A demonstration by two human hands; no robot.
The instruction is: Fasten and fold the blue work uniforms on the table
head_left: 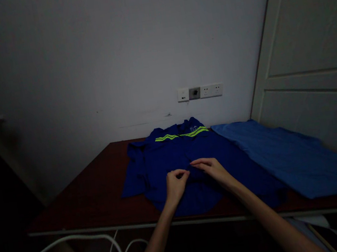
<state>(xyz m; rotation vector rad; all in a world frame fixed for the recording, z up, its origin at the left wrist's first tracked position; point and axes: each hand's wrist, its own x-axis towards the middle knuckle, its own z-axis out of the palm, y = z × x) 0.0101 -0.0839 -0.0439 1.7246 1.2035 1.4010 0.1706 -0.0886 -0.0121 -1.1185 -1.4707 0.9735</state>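
A dark blue work shirt point(167, 156) with yellow-green reflective stripes across the chest lies spread on the table, its collar toward the wall. Over its middle front, my left hand point(177, 182) is closed in a pinch, thumb and forefinger together at the cloth. Just to the right, my right hand point(210, 168) also pinches at the shirt's front, its fingertips close to those of the left. Both hands appear to grip the shirt's front edge; the exact spot between the fingertips is too dark to make out.
A lighter blue cloth point(288, 154) lies to the right, touching the shirt. The dark red table point(96, 193) meets a wall with a socket panel point(200, 92). A white cable point(86, 236) loops before the front edge at left. A panelled door point(309, 44) stands at right.
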